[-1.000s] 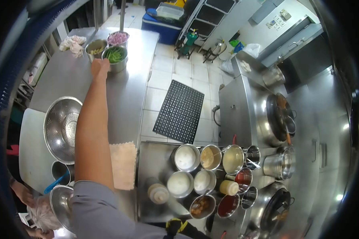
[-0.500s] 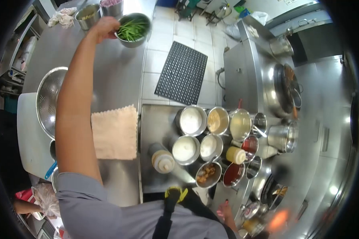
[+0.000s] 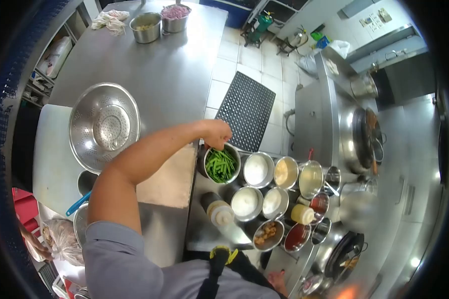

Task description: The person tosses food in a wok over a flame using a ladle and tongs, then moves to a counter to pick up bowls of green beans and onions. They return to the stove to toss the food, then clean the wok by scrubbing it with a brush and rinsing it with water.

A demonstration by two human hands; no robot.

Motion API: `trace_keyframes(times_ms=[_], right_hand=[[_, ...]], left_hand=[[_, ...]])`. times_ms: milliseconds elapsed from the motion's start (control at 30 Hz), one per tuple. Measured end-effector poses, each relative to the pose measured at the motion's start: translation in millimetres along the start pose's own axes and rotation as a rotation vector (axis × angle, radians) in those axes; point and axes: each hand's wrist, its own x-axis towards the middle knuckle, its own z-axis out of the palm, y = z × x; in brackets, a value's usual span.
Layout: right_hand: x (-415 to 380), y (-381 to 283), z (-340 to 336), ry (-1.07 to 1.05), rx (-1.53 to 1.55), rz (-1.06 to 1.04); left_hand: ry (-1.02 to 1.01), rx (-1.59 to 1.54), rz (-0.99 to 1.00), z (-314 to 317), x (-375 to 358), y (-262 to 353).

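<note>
- Left hand (image 3: 217, 133) is stretched forward over the bowl of green beans (image 3: 220, 164), fingers (image 3: 223, 140) curled down and pinched on the bowl's far rim, holding it.
- The bowl of green beans sits directly under those fingers, at the near-left corner of the cluster of steel condiment pots (image 3: 258, 169), touching the first white-filled pot beside it.
- The beans lie loose in the bowl, long and cut, filling most of it.
- Just left of the bowl, a pale cloth (image 3: 170, 174) lies flat on the counter (image 3: 169, 84), partly under the forearm.
- Further left of the bowl stands a large steel colander (image 3: 104, 125), well apart from it.
- Nearer the body than the bowl, a squeeze bottle (image 3: 218, 212) lies in the tray with the pots.
- Far beyond the bowl, at the counter's far end, two more steel bowls (image 3: 145, 27) and a crumpled rag (image 3: 110, 20).
- Right hand (image 3: 277, 278): only a part shows at the lower edge, below the pots; its grip cannot be told.
- Lower left: another person's hand (image 3: 37, 245) at a plastic bag (image 3: 65, 239).
</note>
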Motion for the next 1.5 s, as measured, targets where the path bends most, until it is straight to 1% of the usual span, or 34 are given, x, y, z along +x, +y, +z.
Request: trace_keyframes(times_ms=[67, 100, 167, 233, 267, 300, 333, 367, 400, 433, 467, 500, 533, 567, 600, 667, 733, 800, 867, 967, 1067, 1167, 1267, 1367, 1467, 1500], right_hand=[[-7, -16, -3, -0.024, -0.175, -0.038], [-11, -20, -4, -0.058, -0.346, -0.105], [-9, -15, -6, -0.033, -0.295, -0.048], [-2, -6, 5, 0.078, 0.157, 0.195], [-2, -7, 5, 0.131, 0.256, 0.229], [-3, -15, 7, 0.143, 0.255, 0.21], [-4, -21, 7, 0.148, 0.241, 0.187], [-7, -28, 11, 0.147, 0.235, 0.175], [-13, -38, 15, 0.144, 0.227, 0.159], [-16, -44, 17, 0.144, 0.223, 0.147], [-17, -47, 19, 0.141, 0.221, 0.138], [-21, -51, 20, 0.144, 0.226, 0.129], [-24, -53, 23, 0.142, 0.227, 0.122], [-27, -58, 26, 0.145, 0.237, 0.115], [-29, -62, 30, 0.147, 0.244, 0.108], [-31, -69, 36, 0.156, 0.263, 0.104], [-35, -76, 41, 0.161, 0.273, 0.106], [-39, -82, 44, 0.165, 0.276, 0.109], [-44, -86, 46, 0.17, 0.277, 0.116], [-48, -89, 49, 0.174, 0.281, 0.125], [-50, -92, 49, 0.172, 0.28, 0.131], [-50, -95, 49, 0.167, 0.275, 0.128], [-49, -99, 49, 0.164, 0.274, 0.116], [-52, -101, 49, 0.163, 0.273, 0.112], [-53, -101, 52, 0.165, 0.284, 0.103], [-53, -101, 53, 0.167, 0.293, 0.099]], left_hand=[[-0.06, 0.06, 0.007, -7, -1, 10], [-0.06, 0.119, 0.037, -6, 3, 8], [-0.067, 0.233, 0.096, 3, 15, 0], [-0.13, 0.209, 0.048, 1, 20, -2], [-0.159, 0.189, 0.038, -3, 23, -2], [-0.187, 0.168, 0.029, -8, 25, -1], [-0.169, 0.261, 0.029, -35, 25, 3], [-0.112, 0.231, -0.108, -73, 18, 12], [0.129, 0.125, -0.1, -96, 35, -24], [0.252, 0.092, -0.217, -141, 19, -23], [0.567, 0.158, -0.263, -163, 33, -80], [0.887, 0.332, -0.352, -182, 25, -111], [1.092, 0.299, -0.573, -193, 19, -142], [0.902, 0.355, -0.856, -210, 0, -135], [1.013, 0.329, -0.866, -211, -12, -162], [0.969, 0.477, -0.852, -211, -37, -166], [1.057, 0.547, -0.825, -208, -41, -189], [0.99, 0.561, -0.848, -210, -35, -202], [0.774, 0.519, -0.908, -218, -43, -189], [0.762, 0.558, -0.891, -223, -39, -195], [0.893, 0.526, -0.85, -223, -35, -205], [0.847, 0.517, -0.835, -221, -30, -200], [0.83, 0.586, -0.618, -225, -22, -188], [1.015, 0.693, -0.309, -260, -11, -160], [1.469, 0.578, -0.199, -293, -11, -147], [1.563, 0.521, -0.153, -299, -10, -160]])
